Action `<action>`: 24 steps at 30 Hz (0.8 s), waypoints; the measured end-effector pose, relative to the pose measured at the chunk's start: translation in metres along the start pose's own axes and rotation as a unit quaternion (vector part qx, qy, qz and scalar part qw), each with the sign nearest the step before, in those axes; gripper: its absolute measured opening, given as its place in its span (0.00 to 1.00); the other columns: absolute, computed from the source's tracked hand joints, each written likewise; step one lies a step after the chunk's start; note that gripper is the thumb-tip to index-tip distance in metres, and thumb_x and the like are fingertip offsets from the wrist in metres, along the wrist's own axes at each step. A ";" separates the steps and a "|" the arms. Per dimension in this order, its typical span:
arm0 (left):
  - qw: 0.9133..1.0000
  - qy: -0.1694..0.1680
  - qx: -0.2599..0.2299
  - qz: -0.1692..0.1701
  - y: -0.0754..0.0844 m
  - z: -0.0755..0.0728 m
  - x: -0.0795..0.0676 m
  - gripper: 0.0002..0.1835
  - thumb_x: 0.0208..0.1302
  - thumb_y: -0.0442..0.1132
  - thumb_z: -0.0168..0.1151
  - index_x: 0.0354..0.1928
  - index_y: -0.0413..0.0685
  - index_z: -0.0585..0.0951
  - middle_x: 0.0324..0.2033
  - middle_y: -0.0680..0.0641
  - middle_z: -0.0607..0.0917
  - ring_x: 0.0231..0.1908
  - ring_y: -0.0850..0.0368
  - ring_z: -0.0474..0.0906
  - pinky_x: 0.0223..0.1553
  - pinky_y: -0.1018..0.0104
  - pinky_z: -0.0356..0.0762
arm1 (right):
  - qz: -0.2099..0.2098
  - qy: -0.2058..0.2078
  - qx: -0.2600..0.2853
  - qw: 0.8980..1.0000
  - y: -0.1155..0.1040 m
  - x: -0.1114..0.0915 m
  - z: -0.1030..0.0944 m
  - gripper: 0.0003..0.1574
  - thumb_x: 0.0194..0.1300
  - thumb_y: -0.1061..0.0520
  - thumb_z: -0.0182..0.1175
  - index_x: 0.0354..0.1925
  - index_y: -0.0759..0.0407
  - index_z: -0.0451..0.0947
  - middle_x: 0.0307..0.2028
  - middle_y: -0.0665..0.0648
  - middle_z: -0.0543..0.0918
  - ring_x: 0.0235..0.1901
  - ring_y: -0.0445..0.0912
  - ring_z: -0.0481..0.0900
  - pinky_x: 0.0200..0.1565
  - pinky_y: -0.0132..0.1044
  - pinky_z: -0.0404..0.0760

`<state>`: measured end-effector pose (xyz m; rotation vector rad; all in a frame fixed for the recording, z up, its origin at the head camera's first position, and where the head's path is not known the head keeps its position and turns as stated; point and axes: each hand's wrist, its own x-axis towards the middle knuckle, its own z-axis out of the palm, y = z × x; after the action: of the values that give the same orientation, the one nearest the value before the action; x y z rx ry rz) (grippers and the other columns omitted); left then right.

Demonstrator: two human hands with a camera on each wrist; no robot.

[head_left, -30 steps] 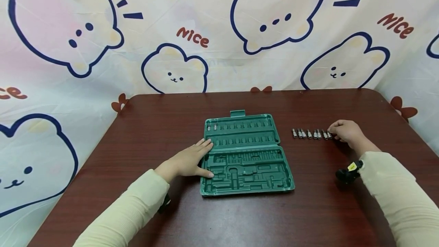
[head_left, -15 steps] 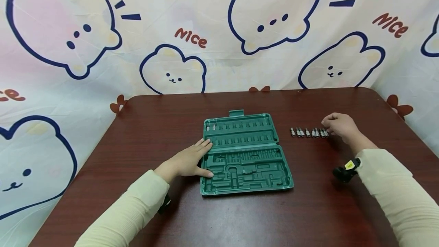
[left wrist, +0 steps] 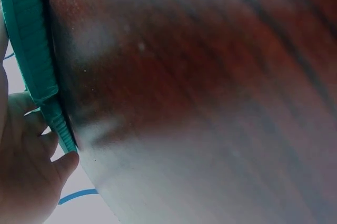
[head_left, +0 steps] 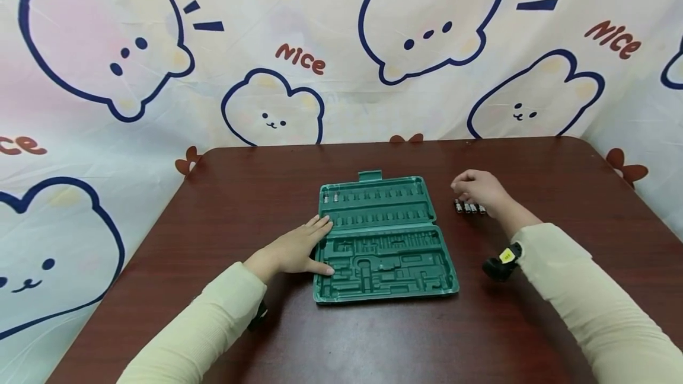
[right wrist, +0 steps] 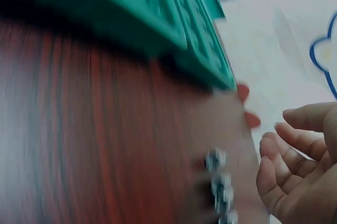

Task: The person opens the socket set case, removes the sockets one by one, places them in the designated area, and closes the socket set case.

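Observation:
A green moulded tool case (head_left: 381, 230) lies opened out on the table, most of its slots vacant. Two small silver sockets (head_left: 335, 197) sit in its upper left slots. My left hand (head_left: 290, 250) rests with spread fingers on the case's left edge; the left wrist view shows this hand (left wrist: 26, 171) against the case side (left wrist: 31, 40). Right of the case is a row of small metal sockets (head_left: 471, 208), partly hidden by my right hand (head_left: 482, 189) above it. In the right wrist view, that hand's (right wrist: 300, 166) fingers are loosely bent, nothing visible between them, apart from the sockets (right wrist: 222, 192).
The dark red-brown wooden table (head_left: 395, 342) extends around the case. Behind it hangs a pale cloth (head_left: 341, 105) printed with bear outlines. A green latch tab (head_left: 370, 175) sticks out from the case's far edge.
My right hand has moved left from the row's right end to above its left part. Earlier the sockets were drawn slightly closer together. The left hand stays on the case.

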<state>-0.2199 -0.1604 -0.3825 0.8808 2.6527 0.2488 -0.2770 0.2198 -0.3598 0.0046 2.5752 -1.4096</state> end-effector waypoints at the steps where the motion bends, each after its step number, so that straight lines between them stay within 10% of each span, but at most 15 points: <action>1: 1.000 -0.001 0.000 -0.001 0.000 0.000 0.000 0.52 0.46 0.68 0.51 0.66 0.48 0.46 0.65 0.48 0.43 0.63 0.53 0.34 0.58 0.55 0.47 | -0.001 -0.006 0.003 1.000 -0.005 0.002 0.005 0.21 0.64 0.53 0.47 0.47 0.68 0.66 0.44 0.64 0.70 0.38 0.53 0.72 0.40 0.43 0.71; 24: 1.000 0.003 -0.025 -0.005 0.001 -0.001 0.000 0.51 0.46 0.66 0.54 0.66 0.48 0.47 0.65 0.49 0.43 0.63 0.53 0.34 0.57 0.55 0.49 | -0.057 -0.117 0.005 0.992 -0.077 0.043 0.115 0.09 0.62 0.59 0.50 0.39 0.63 0.70 0.40 0.59 0.72 0.32 0.50 0.72 0.33 0.39 0.72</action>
<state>-0.2196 -0.1594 -0.3811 0.8521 2.6439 0.3155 -0.3064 0.0780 -0.3638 -0.2923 2.4092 -1.3701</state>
